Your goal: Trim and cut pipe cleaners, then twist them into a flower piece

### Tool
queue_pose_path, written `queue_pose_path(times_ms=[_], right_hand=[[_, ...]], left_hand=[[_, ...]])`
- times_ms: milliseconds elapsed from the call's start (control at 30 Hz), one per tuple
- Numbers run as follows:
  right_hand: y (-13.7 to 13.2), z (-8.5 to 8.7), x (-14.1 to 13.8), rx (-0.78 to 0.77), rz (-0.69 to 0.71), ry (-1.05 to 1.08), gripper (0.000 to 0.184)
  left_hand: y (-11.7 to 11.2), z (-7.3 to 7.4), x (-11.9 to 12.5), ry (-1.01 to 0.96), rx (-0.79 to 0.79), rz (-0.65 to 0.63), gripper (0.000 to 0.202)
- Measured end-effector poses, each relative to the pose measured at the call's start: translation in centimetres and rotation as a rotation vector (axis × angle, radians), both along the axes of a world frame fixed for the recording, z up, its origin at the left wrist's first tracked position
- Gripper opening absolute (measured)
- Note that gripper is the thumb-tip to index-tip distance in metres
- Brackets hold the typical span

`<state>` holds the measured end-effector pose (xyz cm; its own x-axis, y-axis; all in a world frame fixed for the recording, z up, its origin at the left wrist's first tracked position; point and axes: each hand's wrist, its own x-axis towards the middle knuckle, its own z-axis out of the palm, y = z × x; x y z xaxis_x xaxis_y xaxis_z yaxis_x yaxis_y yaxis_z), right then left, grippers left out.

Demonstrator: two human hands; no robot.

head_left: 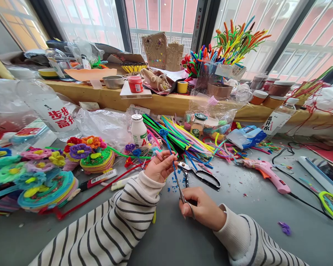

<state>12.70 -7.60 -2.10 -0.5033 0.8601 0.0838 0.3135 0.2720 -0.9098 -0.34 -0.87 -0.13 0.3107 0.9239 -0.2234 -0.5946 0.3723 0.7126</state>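
Observation:
My left hand (161, 166) pinches a blue pipe cleaner (169, 147) whose top is curled into a small blue flower (163, 133). The lower part of the stem is stripped to bare wire (180, 188). My right hand (202, 208) is closed round that wire end, low on the grey table (238, 229). Blue fluff crumbs (173, 181) lie under the hands. Black-handled scissors (199, 175) rest on the table just beyond my right hand, touching neither hand.
A heap of coloured pipe cleaners (183, 138) and a white bottle (138, 131) lie behind the hands. Finished flower discs (97, 155) pile at left. A pink glue gun (266, 173) with black cord lies right. A cluttered wooden shelf (166, 103) runs under the window.

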Motion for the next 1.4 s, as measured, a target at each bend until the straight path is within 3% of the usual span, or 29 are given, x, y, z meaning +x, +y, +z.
queue_pose_path(times_ms=[367,600,867,1133,1400], right_hand=[[0.04,-0.31,0.01,-0.005,-0.056,0.005,0.059],[-0.03,0.12,0.27,-0.059,0.023,0.039,0.06],[0.16,-0.34,0.27,-0.022,-0.039,0.004,0.059],[0.12,-0.37,0.55,-0.096,0.037,0.065,0.063],[0.21,-0.44,0.39,-0.03,-0.038,0.063,0.06]], left_hand=[[0.13,0.17,0.09,0.009,-0.017,0.016,0.014],[-0.11,0.1,0.06,-0.002,0.01,-0.023,0.011],[0.0,0.23,0.16,0.034,-0.02,0.013,0.012],[-0.02,0.25,0.18,0.037,0.024,-0.024,0.011],[-0.14,0.08,0.04,0.032,0.034,-0.028,0.013]])
